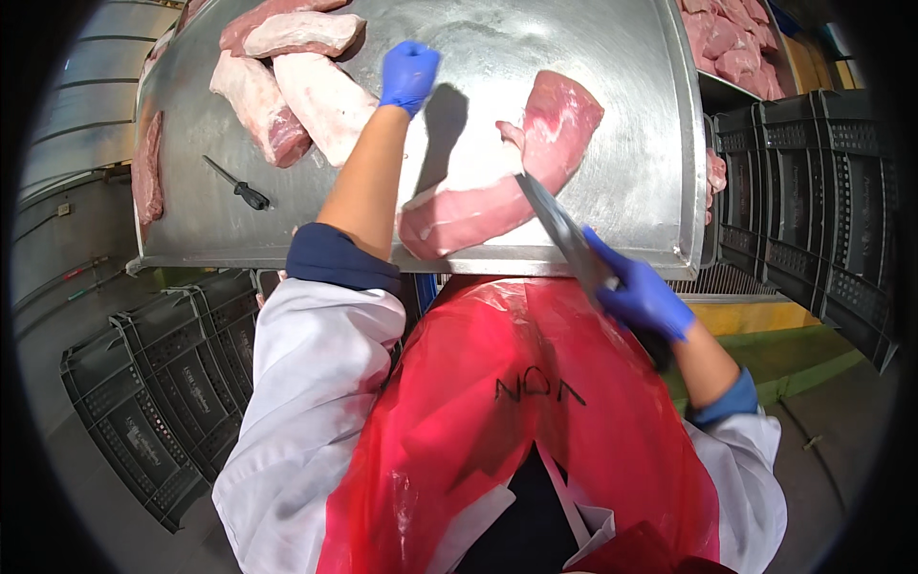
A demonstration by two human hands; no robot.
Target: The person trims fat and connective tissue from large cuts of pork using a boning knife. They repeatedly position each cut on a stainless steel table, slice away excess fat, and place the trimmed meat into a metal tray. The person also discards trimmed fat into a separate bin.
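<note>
A long pink loin of meat (478, 212) lies curved on the metal table in front of me, with a small loose flap (513, 135) at its inner edge. My right hand (645, 295), in a blue glove, grips a long wide-bladed knife (559, 227). Its blade slants up and left, and the tip reaches the loin near the flap. Away from that loin, my left hand (409, 75), also gloved in blue, is closed in a fist above the table. Whatever it may hold is hidden. Beside its wrist rests a pale, fat-covered piece of meat (323, 105).
More meat pieces (304, 33) lie at the table's (641, 143) far left. A sharpening steel with a black handle (251, 197) lies left of my arm. Black crates (803, 182) stand at right, others (163, 383) at lower left. Cut meat fills a container (732, 43) at upper right.
</note>
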